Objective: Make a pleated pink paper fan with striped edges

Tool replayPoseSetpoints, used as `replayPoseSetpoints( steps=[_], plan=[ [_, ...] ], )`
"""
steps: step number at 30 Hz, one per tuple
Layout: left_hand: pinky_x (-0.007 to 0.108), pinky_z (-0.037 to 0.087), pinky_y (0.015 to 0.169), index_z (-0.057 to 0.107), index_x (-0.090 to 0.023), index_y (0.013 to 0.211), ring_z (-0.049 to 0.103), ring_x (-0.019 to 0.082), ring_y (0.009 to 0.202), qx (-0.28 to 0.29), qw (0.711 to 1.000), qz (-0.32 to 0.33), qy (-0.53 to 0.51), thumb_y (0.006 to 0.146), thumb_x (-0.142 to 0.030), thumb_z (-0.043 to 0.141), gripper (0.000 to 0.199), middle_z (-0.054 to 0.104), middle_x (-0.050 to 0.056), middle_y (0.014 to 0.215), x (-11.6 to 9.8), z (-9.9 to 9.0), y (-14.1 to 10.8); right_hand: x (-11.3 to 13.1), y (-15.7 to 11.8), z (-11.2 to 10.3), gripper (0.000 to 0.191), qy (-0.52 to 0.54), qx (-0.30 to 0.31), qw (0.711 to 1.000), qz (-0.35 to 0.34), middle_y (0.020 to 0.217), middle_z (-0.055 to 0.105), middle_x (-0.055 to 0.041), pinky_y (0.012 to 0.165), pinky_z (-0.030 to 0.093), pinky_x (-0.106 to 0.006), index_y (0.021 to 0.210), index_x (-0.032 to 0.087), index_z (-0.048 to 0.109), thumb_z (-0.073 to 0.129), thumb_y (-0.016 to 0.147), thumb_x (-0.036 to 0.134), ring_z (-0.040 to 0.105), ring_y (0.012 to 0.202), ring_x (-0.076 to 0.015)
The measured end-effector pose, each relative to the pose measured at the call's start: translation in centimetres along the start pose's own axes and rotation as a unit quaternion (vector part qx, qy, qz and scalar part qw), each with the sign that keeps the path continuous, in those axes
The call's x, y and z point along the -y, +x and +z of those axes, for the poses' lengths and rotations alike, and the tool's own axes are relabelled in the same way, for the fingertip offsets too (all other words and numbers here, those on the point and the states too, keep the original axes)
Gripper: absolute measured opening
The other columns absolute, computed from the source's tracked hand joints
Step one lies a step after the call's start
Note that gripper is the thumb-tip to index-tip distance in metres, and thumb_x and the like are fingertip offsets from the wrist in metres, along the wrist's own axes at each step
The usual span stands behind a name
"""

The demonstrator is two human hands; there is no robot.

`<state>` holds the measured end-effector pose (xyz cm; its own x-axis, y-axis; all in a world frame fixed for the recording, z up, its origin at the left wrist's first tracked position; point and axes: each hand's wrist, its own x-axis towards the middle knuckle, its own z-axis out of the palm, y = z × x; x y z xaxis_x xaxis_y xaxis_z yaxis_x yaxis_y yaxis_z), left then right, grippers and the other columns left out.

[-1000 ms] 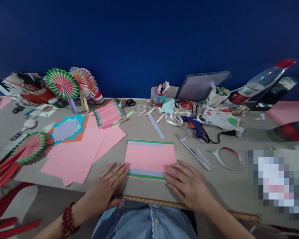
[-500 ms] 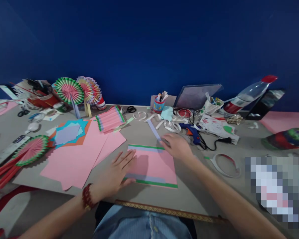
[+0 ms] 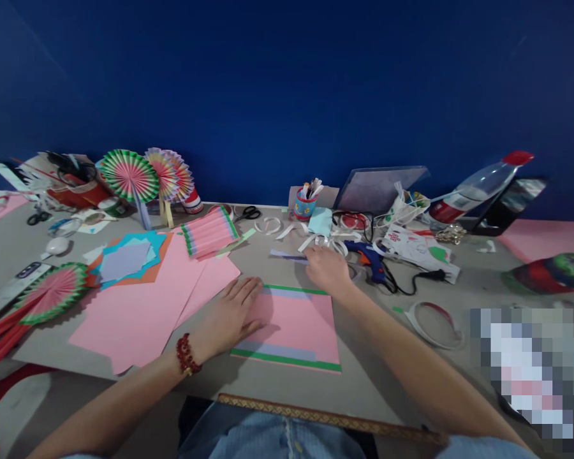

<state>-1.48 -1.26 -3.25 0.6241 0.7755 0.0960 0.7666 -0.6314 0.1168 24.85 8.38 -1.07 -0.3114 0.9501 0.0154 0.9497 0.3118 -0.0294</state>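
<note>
Strip of lilac paper (image 3: 284, 255) stuck out left from pinching right hand (image 3: 328, 270), long axis roughly left-right, beyond far edge of pink sheet (image 3: 296, 325). Left hand (image 3: 233, 312) lay flat on sheet's left end, gripping nothing.

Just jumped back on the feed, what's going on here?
A person's left hand lies on the left part of a pink sheet that has green bands and lavender bands along its near and far edges. The right hand, beyond the sheet, holds the right end of a lavender strip. A pleated pink piece lies farther back, left of that strip.
</note>
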Motion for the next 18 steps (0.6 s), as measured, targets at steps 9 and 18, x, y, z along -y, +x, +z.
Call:
replayPoseSetpoints(
  steps=[9, 18],
  plan=[
    [0.054, 0.016, 0.119, 0.023, -0.009, 0.155, 0.024, 0.034, 0.148, 0.011, 0.998, 0.058, 0.016, 0.09, -0.074, 0.035, 0.092, 0.029, 0.021, 0.158, -0.3, 0.9, 2.0, -2.0, -0.8, -0.8, 0.016, 0.066, -0.067, 0.995, 0.028, 0.092, 0.071, -0.0082, 0.07, 0.042, -0.028, 0.089, 0.019, 0.065, 0.05, 0.088, 0.022, 0.064, 0.087, -0.0222],
    [0.05, 0.028, 0.116, 0.035, -0.019, 0.149, 0.035, 0.03, 0.143, -0.048, 0.944, -0.051, -0.324, 0.099, -0.055, 0.039, 0.063, 0.042, 0.017, 0.152, 0.7, -1.1, 2.2, -1.3, -7.4, -0.6, 0.012, 0.182, -0.209, 0.941, -0.193, 0.09, 0.073, -0.0057, 0.069, 0.048, -0.025, 0.086, 0.02, 0.059, 0.049, 0.09, 0.014, 0.067, 0.078, -0.0165]
  ],
)
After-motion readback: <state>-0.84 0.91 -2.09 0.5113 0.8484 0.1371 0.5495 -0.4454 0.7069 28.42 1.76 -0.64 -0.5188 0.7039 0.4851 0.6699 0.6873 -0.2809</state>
